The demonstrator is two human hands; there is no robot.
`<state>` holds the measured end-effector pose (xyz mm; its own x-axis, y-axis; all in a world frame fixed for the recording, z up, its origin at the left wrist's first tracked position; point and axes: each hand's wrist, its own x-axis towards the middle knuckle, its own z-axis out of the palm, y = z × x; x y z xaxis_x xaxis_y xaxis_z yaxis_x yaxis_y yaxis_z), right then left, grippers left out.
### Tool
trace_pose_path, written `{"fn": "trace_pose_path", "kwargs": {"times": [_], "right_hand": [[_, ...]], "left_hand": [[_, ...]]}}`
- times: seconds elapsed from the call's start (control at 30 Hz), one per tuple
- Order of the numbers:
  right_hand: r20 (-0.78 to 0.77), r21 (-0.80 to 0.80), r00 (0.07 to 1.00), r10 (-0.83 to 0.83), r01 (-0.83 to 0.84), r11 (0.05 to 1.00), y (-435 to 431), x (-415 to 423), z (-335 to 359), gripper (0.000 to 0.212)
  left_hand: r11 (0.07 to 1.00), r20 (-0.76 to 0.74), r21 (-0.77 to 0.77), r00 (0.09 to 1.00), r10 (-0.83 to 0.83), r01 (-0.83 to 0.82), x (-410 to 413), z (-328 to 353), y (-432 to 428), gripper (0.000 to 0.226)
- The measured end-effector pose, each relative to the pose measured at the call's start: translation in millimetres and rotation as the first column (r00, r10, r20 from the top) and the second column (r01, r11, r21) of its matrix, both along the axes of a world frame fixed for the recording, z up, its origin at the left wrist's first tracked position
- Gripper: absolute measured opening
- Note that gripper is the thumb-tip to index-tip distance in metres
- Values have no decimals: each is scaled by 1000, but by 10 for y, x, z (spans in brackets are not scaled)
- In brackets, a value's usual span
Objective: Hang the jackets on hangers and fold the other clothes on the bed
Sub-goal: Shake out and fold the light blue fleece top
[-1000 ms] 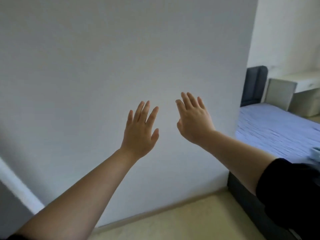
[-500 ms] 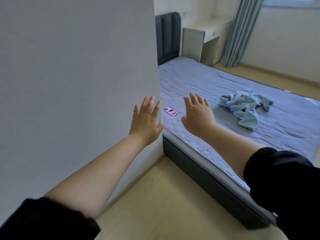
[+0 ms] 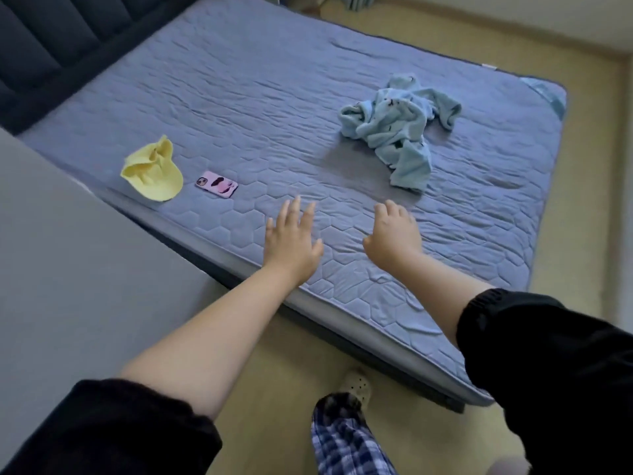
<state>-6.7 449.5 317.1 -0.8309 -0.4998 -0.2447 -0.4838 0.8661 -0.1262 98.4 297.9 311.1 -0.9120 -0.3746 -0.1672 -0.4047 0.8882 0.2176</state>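
So, head view: nothing is held; the left hand (image 3: 291,241) is spread wide, the right hand (image 3: 392,234) loosely curled, empty. The crumpled blue garment (image 3: 397,121) is seen on the bed (image 3: 239,80) beyond the right hand; soft and light, probably best pinched at an edge.

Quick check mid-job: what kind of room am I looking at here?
Most likely a bedroom: a bed with a quilted blue cover, a dark padded headboard at its end, and a crumpled light-blue garment lying on it.
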Motion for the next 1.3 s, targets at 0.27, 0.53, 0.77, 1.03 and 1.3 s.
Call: {"fn": "trace_pose_path", "kwargs": {"times": [0.27, 0.53, 0.77, 1.03, 1.3], "right_hand": [[193, 55, 962, -194, 187, 981, -15, -1389, -1519, 48], [287, 125, 908, -306, 282, 951, -204, -2208, -3442, 75], [154, 69, 914, -374, 368, 927, -265, -2374, -4875, 84], [6, -413, 777, -630, 575, 706, -559, -3068, -4707, 57], [71, -141, 764, -641, 644, 752, -775, -4245, -4589, 45]], "left_hand": [[992, 214, 121, 977, 12, -39, -1549, -1595, -130, 71], [987, 515, 123, 857, 26, -104, -2771, -3417, -528, 105], [997, 496, 42, 868, 31, -59, -3363, -4615, -523, 136], [996, 553, -8, 830, 74, -84, -3532, -4735, -471, 148], [1000, 527, -4, 850, 25, -27, -3536, -4713, -492, 146]]}}
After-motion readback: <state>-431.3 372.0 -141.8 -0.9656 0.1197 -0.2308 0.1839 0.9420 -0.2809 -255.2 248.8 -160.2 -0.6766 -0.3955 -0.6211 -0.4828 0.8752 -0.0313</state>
